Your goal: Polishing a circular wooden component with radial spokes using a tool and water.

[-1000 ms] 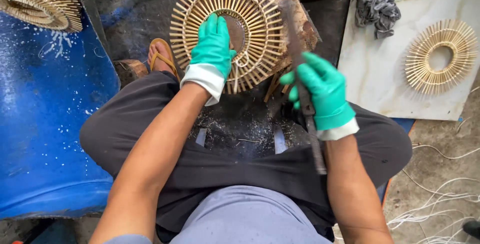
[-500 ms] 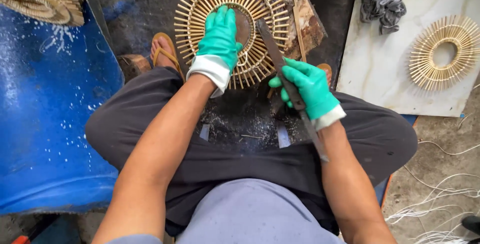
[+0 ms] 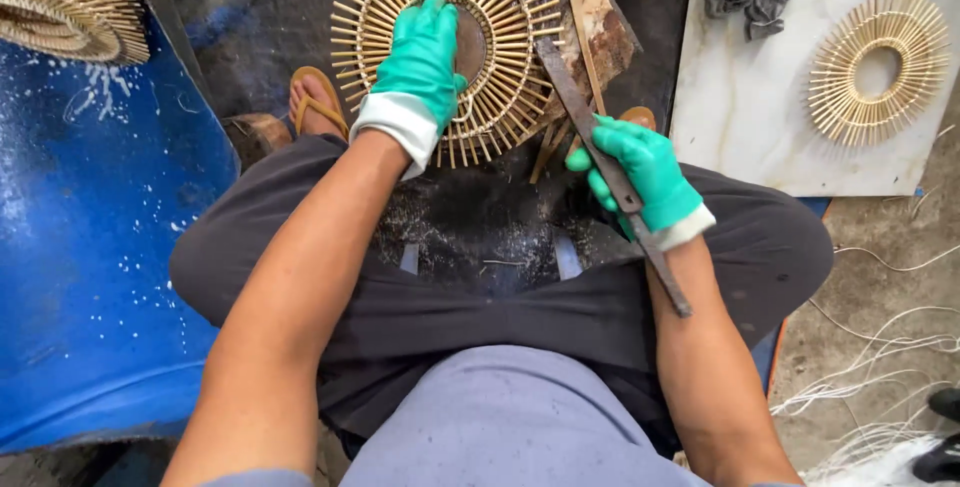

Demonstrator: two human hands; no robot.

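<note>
Centrally, left hand [image 3: 425, 62], green-gloved, spread flat and pressing on the round sunburst frame of bamboo sticks [image 3: 445, 47], palm over its dark middle disc. Right hand [image 3: 645, 172], also gloved, just below-right of that frame, clenched around a long flat metal blade [image 3: 600, 162], tip touching the frame's right rim. Farther right of frame: second sunburst frame [image 3: 878, 67] on a white slab [image 3: 760, 117]; far left: blue tarp [image 3: 90, 247].
</note>
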